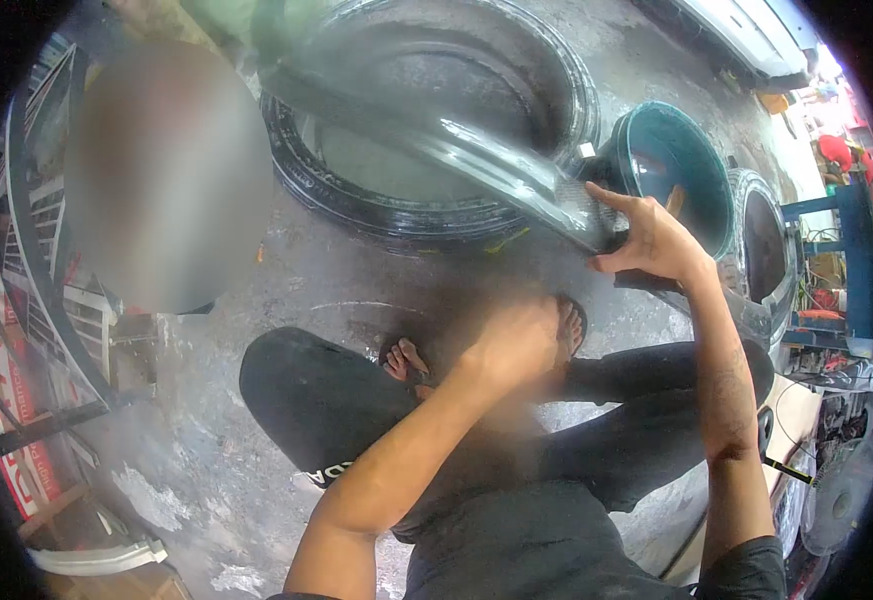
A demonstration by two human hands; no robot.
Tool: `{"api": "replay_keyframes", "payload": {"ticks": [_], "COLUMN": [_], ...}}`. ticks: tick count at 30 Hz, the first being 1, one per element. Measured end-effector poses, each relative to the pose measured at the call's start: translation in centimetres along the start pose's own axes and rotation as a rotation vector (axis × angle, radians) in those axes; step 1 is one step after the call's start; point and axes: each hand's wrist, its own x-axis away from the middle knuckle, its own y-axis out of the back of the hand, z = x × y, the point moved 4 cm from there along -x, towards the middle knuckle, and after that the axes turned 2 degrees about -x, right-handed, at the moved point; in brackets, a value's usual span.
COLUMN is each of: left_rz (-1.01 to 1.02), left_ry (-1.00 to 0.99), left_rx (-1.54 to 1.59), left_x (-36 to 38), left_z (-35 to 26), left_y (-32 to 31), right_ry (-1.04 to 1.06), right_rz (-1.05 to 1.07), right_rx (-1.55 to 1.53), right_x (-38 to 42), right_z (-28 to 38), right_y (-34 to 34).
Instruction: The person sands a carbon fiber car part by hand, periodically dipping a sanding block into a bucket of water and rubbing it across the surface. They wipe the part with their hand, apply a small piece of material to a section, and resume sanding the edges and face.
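The left hand is blurred; I cannot tell its grip. The right hand grips one long glossy strip above the floor. Beyond: one teal bucket, one brown stick inside; one black basin, contents unclear, beneath the strip.

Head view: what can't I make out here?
- Left hand, head view: motion blur hides whether it holds anything.
- Glossy dark strip, head view: its far end is lost in haze and blur.
- White panel, head view: the top edge of the picture cuts it off.
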Motion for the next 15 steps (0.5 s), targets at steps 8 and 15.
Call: {"api": "replay_keyframes", "payload": {"ticks": [8,15], "left_rz": [0.071,0.189], "left_ry": [0.079,0.216], "left_rx": [0.086,0.067], "left_x": [2.5,2.9], "left_z": [3.6,6.9], "left_y": [-0.8,-2.5], "right_ry": [0.195,0.006], "right_rz": [-0.117,-0.054], "right_rx": [0.036,0.059], "right_x": [0.0,-0.3], "right_z": [-1.6,-2.1], "right_y": [-1.8,-3.4]}}
